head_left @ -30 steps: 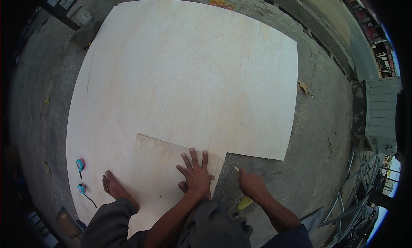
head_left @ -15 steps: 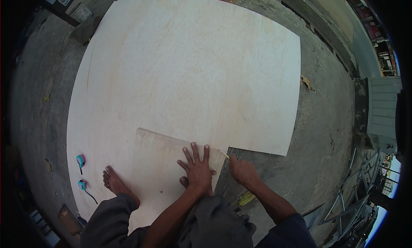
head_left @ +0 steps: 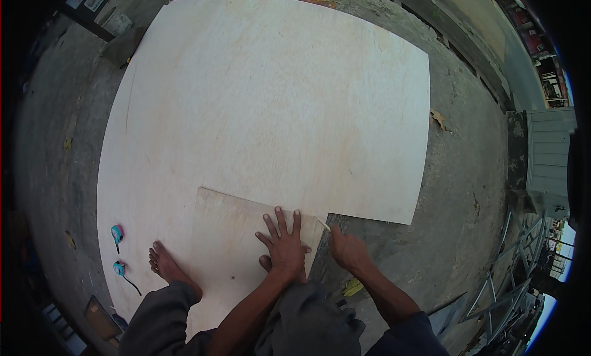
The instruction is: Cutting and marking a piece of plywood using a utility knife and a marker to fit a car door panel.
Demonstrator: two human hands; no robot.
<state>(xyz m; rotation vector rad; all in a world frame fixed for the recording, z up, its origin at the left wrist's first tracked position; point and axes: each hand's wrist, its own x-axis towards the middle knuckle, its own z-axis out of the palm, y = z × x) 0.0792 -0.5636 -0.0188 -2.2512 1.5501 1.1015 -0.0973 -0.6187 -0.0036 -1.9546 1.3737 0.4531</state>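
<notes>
A large pale plywood sheet (head_left: 271, 110) lies flat on the ground. On its near part rests a smaller plywood piece (head_left: 228, 233), set at a slant. My left hand (head_left: 287, 245) is pressed flat on this piece near its far right corner, fingers spread. Just right of it, my right hand (head_left: 348, 248) is closed around a thin pale pencil-like stick (head_left: 323, 224). The stick's tip points to the left and meets the wood by that corner, beside the notch in the big sheet's edge. My bare left foot (head_left: 167, 264) stands on the big sheet, left of the small piece.
Two teal tape measures (head_left: 117, 233) lie near the sheet's left edge. Grey concrete floor (head_left: 458, 171) surrounds the wood, with dry leaves (head_left: 439, 120) on it. Metal framework (head_left: 502, 276) and a pale green ribbed panel (head_left: 551, 147) stand at the right. A bucket (head_left: 117, 20) sits far left.
The whole view has shifted slightly. Both hands keep nearly the same place on the wood, and the right hand still holds the stick.
</notes>
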